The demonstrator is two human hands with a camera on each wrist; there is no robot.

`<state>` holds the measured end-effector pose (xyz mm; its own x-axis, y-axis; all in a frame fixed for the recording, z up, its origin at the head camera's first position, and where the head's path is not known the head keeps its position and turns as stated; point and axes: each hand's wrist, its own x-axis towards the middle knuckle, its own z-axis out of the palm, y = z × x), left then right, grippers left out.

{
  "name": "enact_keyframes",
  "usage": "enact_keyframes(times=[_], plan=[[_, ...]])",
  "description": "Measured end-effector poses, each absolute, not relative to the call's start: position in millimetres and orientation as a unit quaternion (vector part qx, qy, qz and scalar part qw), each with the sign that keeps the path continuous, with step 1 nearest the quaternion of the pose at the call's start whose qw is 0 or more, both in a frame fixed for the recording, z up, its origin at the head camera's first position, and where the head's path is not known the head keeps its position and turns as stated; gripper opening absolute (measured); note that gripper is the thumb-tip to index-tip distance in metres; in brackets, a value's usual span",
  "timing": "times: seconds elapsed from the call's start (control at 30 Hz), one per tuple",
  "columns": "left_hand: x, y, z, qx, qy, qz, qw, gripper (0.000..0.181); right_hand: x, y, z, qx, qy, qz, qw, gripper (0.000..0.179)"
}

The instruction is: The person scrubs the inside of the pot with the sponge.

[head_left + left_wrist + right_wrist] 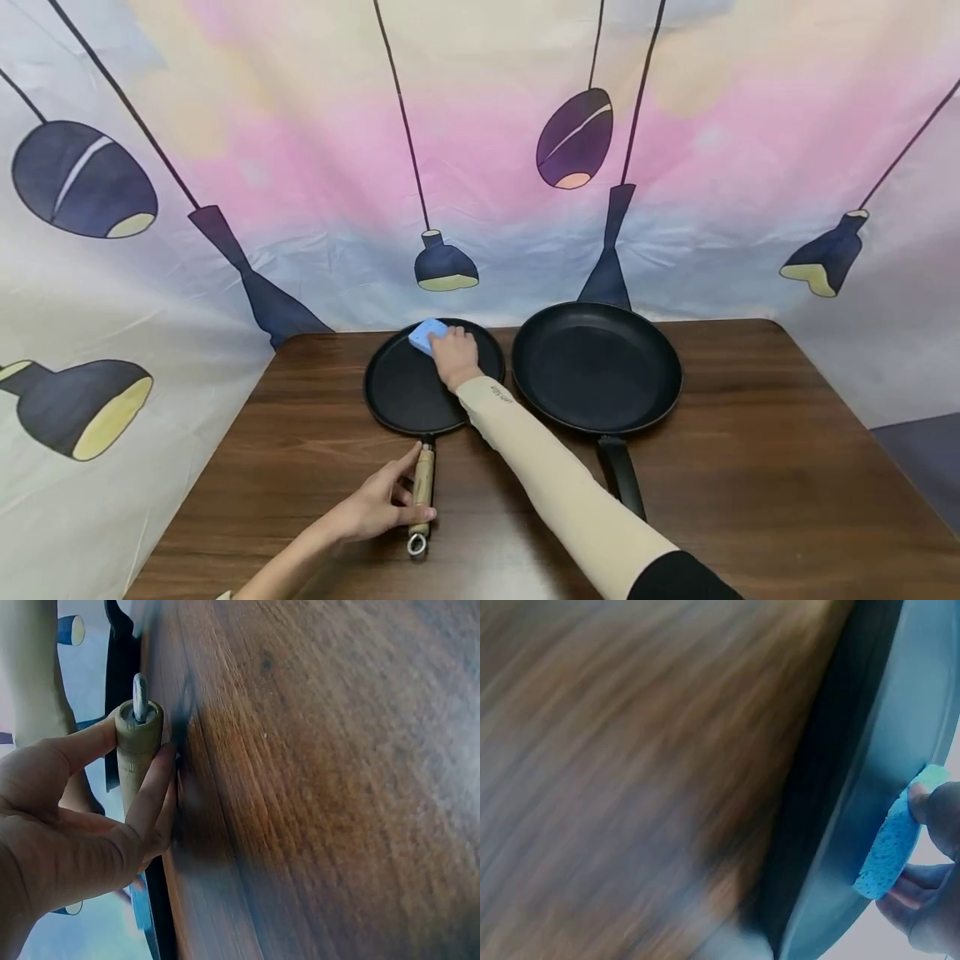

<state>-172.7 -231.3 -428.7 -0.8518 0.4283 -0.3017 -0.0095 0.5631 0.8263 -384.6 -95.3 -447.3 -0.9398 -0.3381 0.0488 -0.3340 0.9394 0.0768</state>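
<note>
Left hand (369,502) grips the pale cylindrical wooden handle (423,477) and right hand (456,358) pinches a blue rectangular sponge (425,335), over a brown wood-grain table (750,475) before a pastel lamp-printed fabric backdrop (300,167), the sponge at the far side of a shallow round black pan (405,387), beside a larger round black frying pan (596,367).

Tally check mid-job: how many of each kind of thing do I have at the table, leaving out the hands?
Pans: 2 (the light-handled pan, held by its handle in the left hand, and the black-handled pan)
Sponges: 1 (the blue sponge, held in the right hand)
Total: 3
</note>
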Motion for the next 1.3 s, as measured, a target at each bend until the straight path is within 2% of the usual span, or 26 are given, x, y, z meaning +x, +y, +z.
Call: enact_keyframes(times=[0.3, 0.47, 0.63, 0.83, 1.0, 1.3], plan=[[-187, -231, -428, 0.132, 0.847, 0.456, 0.240, 0.104, -398, -54, -424, 0.147, -0.989, -0.012, -0.005, 0.030], [-193, -227, -432, 0.148, 0.833, 0.469, 0.254, 0.104, -391, -26, -421, 0.180, -0.983, 0.013, -0.044, 0.042], [-186, -240, -432, 0.152, 0.830, 0.473, 0.253, 0.105, -374, -31, -417, 0.258, -0.963, 0.007, -0.075, 0.048], [-173, -259, -427, 0.149, 0.832, 0.469, 0.257, 0.106, -348, -47, -420, 0.349, -0.932, -0.063, -0.072, 0.051], [-174, -252, -426, 0.158, 0.826, 0.471, 0.265, 0.106, -333, -38, -421, 0.359, -0.927, -0.074, -0.084, 0.051], [-178, -231, -426, 0.166, 0.839, 0.453, 0.250, 0.105, -315, -26, -419, 0.390, -0.917, -0.015, -0.081, 0.054]])
